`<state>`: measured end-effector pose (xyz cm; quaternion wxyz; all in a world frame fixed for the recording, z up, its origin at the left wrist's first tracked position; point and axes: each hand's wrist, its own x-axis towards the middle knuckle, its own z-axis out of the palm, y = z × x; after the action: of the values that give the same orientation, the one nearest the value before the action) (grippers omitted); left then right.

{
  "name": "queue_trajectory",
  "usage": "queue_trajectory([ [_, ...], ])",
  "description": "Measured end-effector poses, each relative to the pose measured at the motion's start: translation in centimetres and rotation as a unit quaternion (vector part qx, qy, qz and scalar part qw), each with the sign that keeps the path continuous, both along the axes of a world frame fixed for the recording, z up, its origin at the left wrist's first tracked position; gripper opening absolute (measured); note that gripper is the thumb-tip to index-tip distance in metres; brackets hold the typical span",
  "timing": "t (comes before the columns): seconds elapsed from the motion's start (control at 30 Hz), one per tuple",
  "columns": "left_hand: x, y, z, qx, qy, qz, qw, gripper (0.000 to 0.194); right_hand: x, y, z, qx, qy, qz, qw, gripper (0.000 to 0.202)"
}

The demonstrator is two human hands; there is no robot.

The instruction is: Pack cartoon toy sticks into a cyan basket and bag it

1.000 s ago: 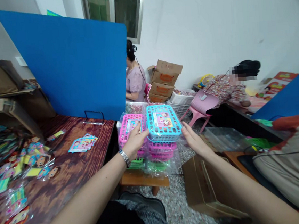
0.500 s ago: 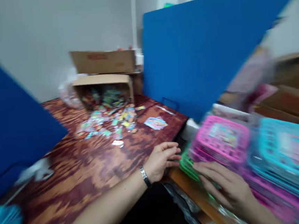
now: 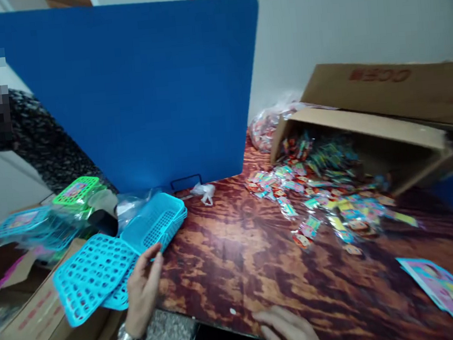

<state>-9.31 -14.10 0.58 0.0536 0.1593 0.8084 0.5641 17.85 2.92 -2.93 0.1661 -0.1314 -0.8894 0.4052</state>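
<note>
My left hand (image 3: 143, 285), with a metal watch band at the wrist, is beside a stack of light-blue plastic baskets (image 3: 151, 219) at the table's left edge. Its fingers are parted and hold nothing I can see; whether the fingertips touch the baskets, I cannot tell. Left of that hand lie perforated light-blue lids (image 3: 96, 274), partly overlapping. My right hand (image 3: 290, 328) is low over the table's near edge, fingers loosely stretched and holding nothing visible. Small wrapped packets (image 3: 332, 203) spill from a cardboard box (image 3: 365, 121) lying on its side. Printed cards (image 3: 445, 291) lie at the right.
A blue upright panel (image 3: 136, 98) stands behind the baskets, with another person's dark patterned sleeve (image 3: 49, 138) beyond it. At left are an open cardboard box (image 3: 37, 324) and bagged green and blue baskets (image 3: 41, 223). A knotted plastic bag (image 3: 205, 193) lies on the table (image 3: 226, 254).
The view has swung left, from the pink and blue bagged baskets to the stacked light-blue baskets. My left hand has moved to those baskets; my right hand is now over the table edge.
</note>
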Motion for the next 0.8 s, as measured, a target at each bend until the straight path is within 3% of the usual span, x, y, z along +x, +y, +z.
queue_trajectory([
  [0.1, -3.7, -2.6, -0.8, -0.038, 0.045, 0.146, 0.988, 0.058, -5.5, 1.2, 1.4, -0.009, -0.007, 0.069, 0.998, 0.026],
  [0.2, -6.1, -3.0, -2.4, 0.025, -0.076, 0.219, 0.972, 0.073, -12.3, 3.2, 1.9, -0.042, -0.015, 0.079, 0.996, 0.027],
  [0.33, -7.5, -2.2, -3.3, 0.093, -0.168, 0.226, 0.955, 0.068, -22.0, 5.6, 0.8, -0.098, -0.089, -0.021, 0.991, 0.032],
  [0.47, -8.1, -1.9, -2.8, 0.116, -0.194, 0.196, 0.954, 0.055, -29.6, 6.6, -0.2, -0.096, -0.118, -0.049, 0.987, 0.04],
  [0.6, -8.4, -1.9, -2.3, 0.116, -0.191, 0.194, 0.955, 0.059, -33.2, 6.7, -0.1, -0.079, -0.135, -0.038, 0.987, 0.044],
  [0.8, -8.7, -1.7, -2.1, 0.122, -0.19, 0.185, 0.956, 0.056, -34.1, 7.8, 0.7, -0.013, -0.16, -0.025, 0.987, 0.029],
])
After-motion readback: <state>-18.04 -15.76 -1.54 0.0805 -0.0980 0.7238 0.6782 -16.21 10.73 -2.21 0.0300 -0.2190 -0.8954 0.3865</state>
